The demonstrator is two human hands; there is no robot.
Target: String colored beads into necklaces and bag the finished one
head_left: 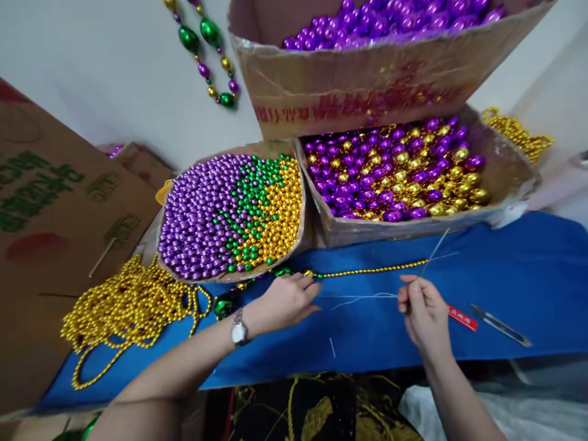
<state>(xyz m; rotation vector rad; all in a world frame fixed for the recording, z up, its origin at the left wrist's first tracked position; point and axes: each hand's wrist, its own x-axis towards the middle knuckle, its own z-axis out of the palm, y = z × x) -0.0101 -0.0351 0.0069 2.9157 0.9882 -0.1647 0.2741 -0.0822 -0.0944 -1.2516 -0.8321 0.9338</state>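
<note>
My right hand (425, 312) is closed in a pinch on a thin white thread (362, 297), whose length stretches left toward my other hand. Above the right fingertips a thin straight pale line (438, 246) sticks up; whether it is a needle or thread end I cannot tell. My left hand (289, 298), with a watch at the wrist, has its fingers curled down beside a bead strand (376, 270); what they grip is hidden. That strand has small gold beads on the right and larger green, gold and purple beads at the left. A large green bead (224, 304) lies near the left wrist.
Boxes of loose beads stand behind: one purple, green and gold (301, 239), one purple and gold (367, 229), one purple box (362, 86) above. Gold bead strings (133, 306) lie left. A red-handled tool (462, 317) and thread snips (500, 324) lie on the blue cloth (390, 343).
</note>
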